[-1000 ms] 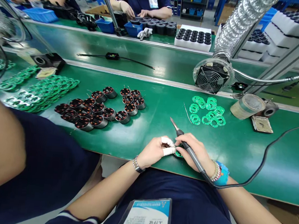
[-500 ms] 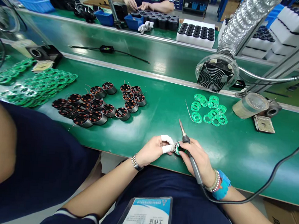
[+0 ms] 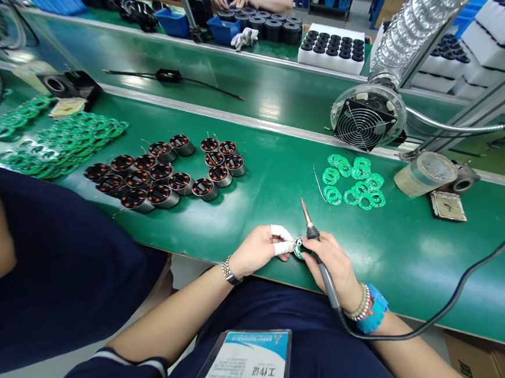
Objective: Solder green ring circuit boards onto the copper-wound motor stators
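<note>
**A:** Stator (image 3: 299,249) between the hands: how is it held?

**B:** Mostly hidden, but the left hand (image 3: 257,250) pinches it from one side, with two fingers wrapped in white tape (image 3: 281,242). The right hand (image 3: 336,266) closes from the other side, gripping a soldering iron (image 3: 327,287) like a pen. The part sits just above the front edge of the green surface (image 3: 405,253), apparently so both wrists can stay steady.

**A:** Why the tape?

**B:** Probably protection from the heated tip, which points away from those fingers.

**A:** Counts further out?

**B:** One iron, its cord (image 3: 444,309) trailing right. Green rings (image 3: 361,173) lie in a loose patch of about a dozen, within easy reach. Roughly seventeen copper-wound stators (image 3: 161,172) stand in two clusters, open faces up.

**A:** And beyond?

**B:** One extractor fan (image 3: 362,125) on a silver duct (image 3: 416,33), likely there to pull fumes away. Across the line, a co-worker's two hands (image 3: 249,2) rest over black cylinders (image 3: 265,31).
</note>
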`<state>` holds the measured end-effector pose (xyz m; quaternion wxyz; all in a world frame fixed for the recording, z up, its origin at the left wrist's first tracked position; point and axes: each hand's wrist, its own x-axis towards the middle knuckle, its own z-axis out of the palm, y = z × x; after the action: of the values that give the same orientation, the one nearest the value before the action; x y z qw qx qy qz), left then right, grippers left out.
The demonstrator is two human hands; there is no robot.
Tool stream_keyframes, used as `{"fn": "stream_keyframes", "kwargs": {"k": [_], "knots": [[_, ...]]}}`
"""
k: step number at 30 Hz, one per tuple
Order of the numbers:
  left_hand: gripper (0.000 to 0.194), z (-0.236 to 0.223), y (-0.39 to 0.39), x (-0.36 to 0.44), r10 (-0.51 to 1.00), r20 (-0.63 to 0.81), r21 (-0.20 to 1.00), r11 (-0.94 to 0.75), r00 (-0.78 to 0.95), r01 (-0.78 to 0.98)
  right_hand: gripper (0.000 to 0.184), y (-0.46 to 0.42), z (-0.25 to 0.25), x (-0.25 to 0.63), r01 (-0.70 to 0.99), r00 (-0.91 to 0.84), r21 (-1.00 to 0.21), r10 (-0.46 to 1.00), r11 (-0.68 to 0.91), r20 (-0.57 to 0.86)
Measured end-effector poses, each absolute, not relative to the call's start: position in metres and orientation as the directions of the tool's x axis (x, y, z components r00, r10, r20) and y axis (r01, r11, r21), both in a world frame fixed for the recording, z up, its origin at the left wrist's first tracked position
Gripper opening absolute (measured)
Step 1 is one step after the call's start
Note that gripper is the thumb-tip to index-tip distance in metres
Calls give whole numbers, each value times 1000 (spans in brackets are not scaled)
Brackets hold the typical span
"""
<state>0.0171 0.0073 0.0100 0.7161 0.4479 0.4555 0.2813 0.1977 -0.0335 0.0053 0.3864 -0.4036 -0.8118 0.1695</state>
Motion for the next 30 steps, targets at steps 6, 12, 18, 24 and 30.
{"fn": "stream_keyframes", "kwargs": {"k": [6,12,18,24,30], "knots": [[19,14,8,18,806,-431,886,464,407,19,29,-40,22,208,496,-317,-613,786,615,531],[15,16,10,18,791,-458,876,480,407,52,27,-56,47,229,441,-278,-739,860,510,427],[13,16,11,18,792,-465,879,466,395,101,22,-57,46,230,406,-268,-774,873,487,408],[13,20,12,20,790,-483,869,484,378,101,23,-57,44,231,370,-279,-787,868,493,412],[13,19,12,22,790,-485,869,483,376,105,25,-58,44,233,352,-288,-788,859,505,422]]}}
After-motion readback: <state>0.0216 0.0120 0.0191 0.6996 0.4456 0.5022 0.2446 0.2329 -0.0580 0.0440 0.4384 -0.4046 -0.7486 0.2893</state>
